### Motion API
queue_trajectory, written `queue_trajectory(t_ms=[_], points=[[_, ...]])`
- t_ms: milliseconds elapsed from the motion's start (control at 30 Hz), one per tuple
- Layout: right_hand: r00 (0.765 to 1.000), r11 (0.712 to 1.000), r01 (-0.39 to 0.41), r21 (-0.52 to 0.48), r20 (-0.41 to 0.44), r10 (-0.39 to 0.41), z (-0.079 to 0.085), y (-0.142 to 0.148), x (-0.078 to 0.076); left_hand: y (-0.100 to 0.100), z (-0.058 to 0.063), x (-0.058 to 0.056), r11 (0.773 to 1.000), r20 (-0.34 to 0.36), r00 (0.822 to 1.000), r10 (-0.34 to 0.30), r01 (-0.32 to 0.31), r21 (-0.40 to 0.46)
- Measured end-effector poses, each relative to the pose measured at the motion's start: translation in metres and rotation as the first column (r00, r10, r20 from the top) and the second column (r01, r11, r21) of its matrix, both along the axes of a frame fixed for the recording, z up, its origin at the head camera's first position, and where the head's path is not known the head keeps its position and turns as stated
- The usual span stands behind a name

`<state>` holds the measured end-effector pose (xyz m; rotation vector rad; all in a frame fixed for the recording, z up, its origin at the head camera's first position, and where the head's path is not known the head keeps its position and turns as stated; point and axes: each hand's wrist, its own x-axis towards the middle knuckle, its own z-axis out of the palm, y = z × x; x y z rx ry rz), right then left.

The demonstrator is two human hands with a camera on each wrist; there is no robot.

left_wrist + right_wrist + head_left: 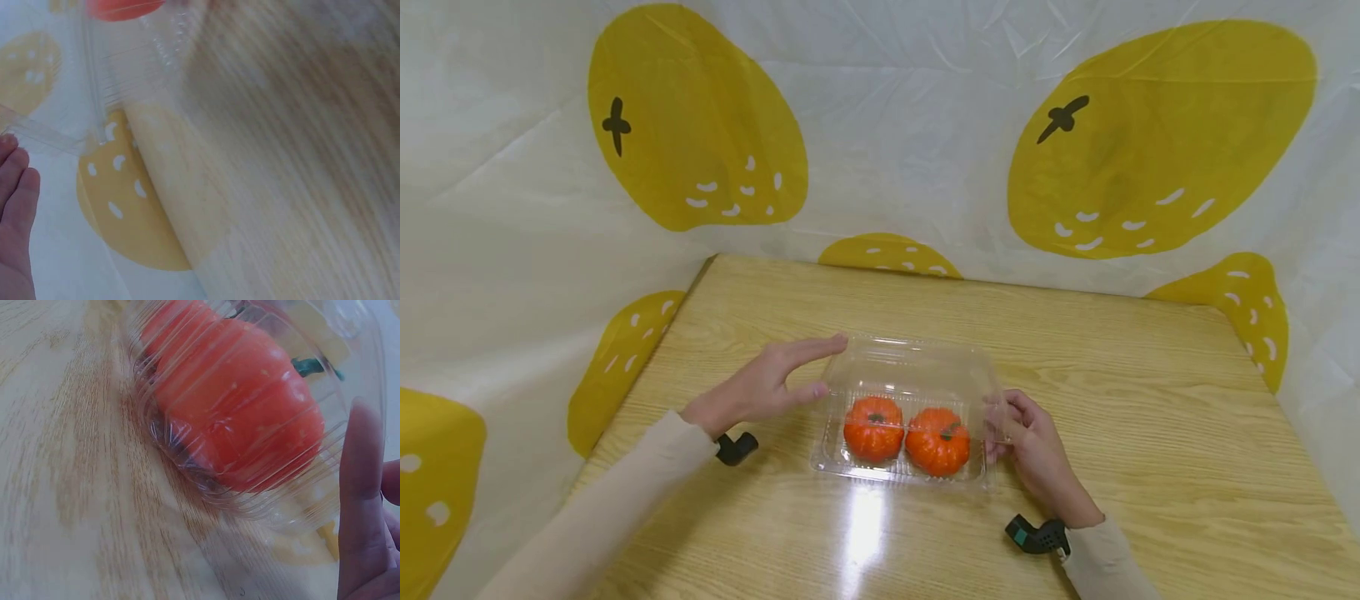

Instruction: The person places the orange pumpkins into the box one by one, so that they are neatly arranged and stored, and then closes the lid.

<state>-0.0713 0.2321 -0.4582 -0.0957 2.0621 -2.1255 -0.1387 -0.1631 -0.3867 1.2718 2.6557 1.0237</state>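
Note:
Two orange mini pumpkins (874, 442) with dark green stems sit side by side in a clear plastic clamshell container (917, 367) on the table. Its see-through lid tilts up over the base at the back. My left hand (752, 385) is at the lid's left edge, fingers extended and fingertips right at the plastic; the left wrist view catches only its fingers (19, 194). On the opposite side, my right hand (1037, 446) grips the container's right edge with bent fingers. Seen close in the right wrist view, one finger (362, 475) lies along the ribbed plastic beside a pumpkin (244, 406).
The wooden table (1112, 375) extends around the container on all sides. White cloth (910, 150) with yellow fruit prints hangs behind the table and along both sides. Black wrist-worn devices (1037, 536) are on both of my wrists.

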Motion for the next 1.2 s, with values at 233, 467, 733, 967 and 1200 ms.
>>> queue_trajectory(t_ms=[233, 467, 733, 967, 1200], points=[[0.999, 1.000, -0.016, -0.002, -0.037, 0.016, -0.001, 0.000, 0.000, -0.002, -0.009, 0.005, 0.999, -0.070, 0.997, -0.034, 0.034, 0.006], [1.000, 0.997, 0.015, -0.076, 0.004, -0.015, -0.001, 0.000, 0.000, -0.003, -0.016, 0.010, 0.998, -0.143, 0.988, -0.062, 0.057, -0.040], [0.983, 0.988, 0.132, -0.077, 0.142, -0.120, 0.006, -0.003, 0.001, -0.004, -0.026, 0.011, 0.992, -0.342, 0.932, -0.123, 0.115, -0.042], [0.980, 0.986, 0.128, -0.106, 0.168, -0.110, 0.008, -0.003, 0.002, -0.004, -0.034, 0.010, 0.991, -0.460, 0.878, -0.133, 0.122, -0.053], [0.982, 0.995, 0.089, -0.033, 0.172, -0.082, 0.010, -0.001, 0.006, -0.004, -0.041, 0.009, 0.991, -0.538, 0.833, -0.130, 0.121, -0.053]])
